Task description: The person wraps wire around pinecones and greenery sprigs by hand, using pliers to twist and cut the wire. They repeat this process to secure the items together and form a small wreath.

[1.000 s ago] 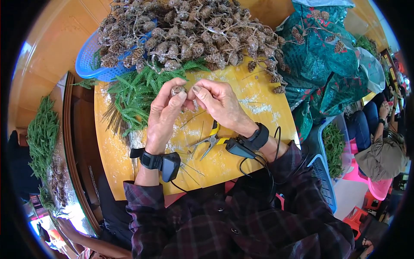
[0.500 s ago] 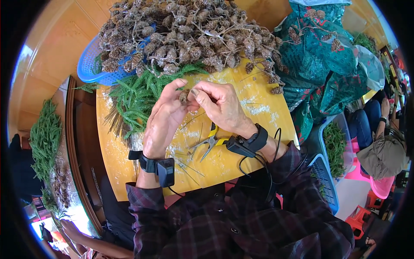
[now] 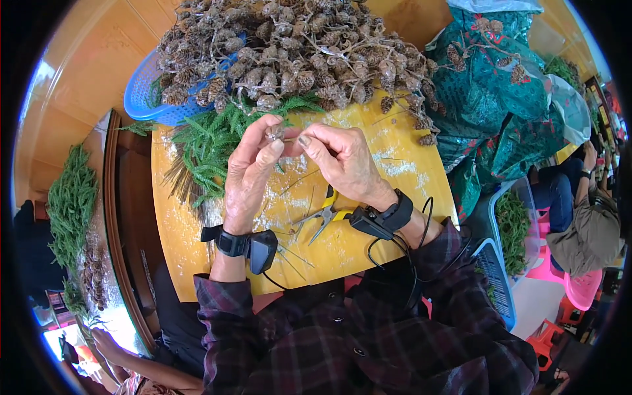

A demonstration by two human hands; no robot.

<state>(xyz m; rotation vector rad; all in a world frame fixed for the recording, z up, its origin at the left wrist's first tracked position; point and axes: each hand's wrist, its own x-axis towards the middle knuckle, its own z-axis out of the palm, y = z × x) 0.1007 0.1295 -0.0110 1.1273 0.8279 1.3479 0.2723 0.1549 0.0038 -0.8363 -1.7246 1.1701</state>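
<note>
A small brown pine cone [image 3: 275, 132] is pinched between the thumb and fingers of my left hand [image 3: 247, 178], above the table [image 3: 395, 237]. Close beside it, my right hand [image 3: 345, 161] has its thumb and forefinger pressed together. Whatever lies in that pinch is too small to make out. Yellow-handled pliers [image 3: 324, 214] lie with parted jaws on the table below my right hand. Beyond my hands rises a large heap of pine cones [image 3: 283, 59] on twigs. Green artificial-looking sprigs [image 3: 214, 148] lie left of my left hand.
A blue plastic basket [image 3: 136, 92] stands under the heap's left side. Green plastic bags [image 3: 494, 99] bulge at the right, above a crate of greenery [image 3: 511, 224]. More sprigs [image 3: 71, 204] lie on a side surface at the left. Other people sit nearby at both sides.
My left hand has turned, so the pine cone now sits upright between thumb and fingertips. The right hand has shifted slightly right, and a gap has opened between the hands.
</note>
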